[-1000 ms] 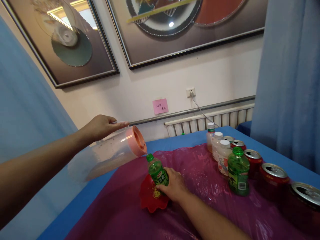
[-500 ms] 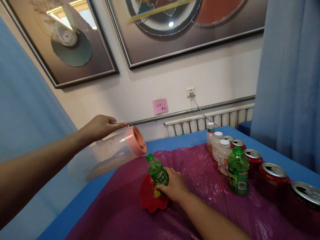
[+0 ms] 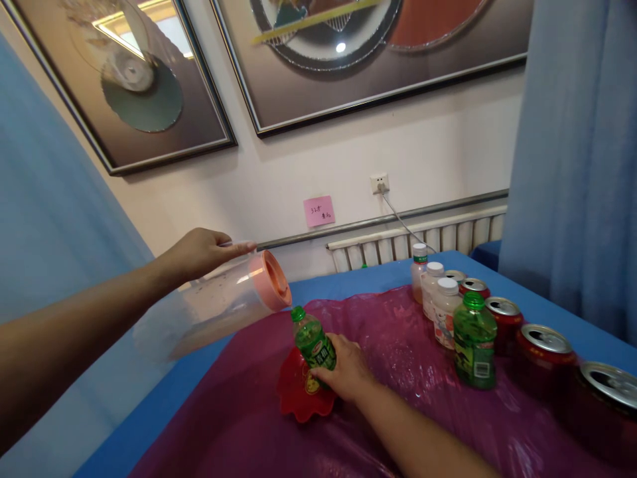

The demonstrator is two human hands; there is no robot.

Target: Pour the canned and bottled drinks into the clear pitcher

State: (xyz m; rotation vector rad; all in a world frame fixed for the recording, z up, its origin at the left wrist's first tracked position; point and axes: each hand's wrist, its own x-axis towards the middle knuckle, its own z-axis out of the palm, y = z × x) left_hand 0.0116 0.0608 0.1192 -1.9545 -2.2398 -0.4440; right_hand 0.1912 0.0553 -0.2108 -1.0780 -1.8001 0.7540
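Left hand (image 3: pixel 202 255) grips one jug (image 3: pixel 223 299); right hand (image 3: pixel 348 368) wraps one green bottle (image 3: pixel 313 342). Four more bottles (image 3: pixel 475 342) stand beside five cans (image 3: pixel 547 362), partly hiding some.

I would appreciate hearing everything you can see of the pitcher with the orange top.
The pitcher has a translucent, colourless body that looks like plastic, and a peach-orange top at its mouth end. It is tilted far over, nearly on its side, held in the air by the left grip at its upper side. Its mouth points right and slightly down, close to the neck of the tilted green bottle; whether they touch is unclear. Any liquid inside is indistinct.
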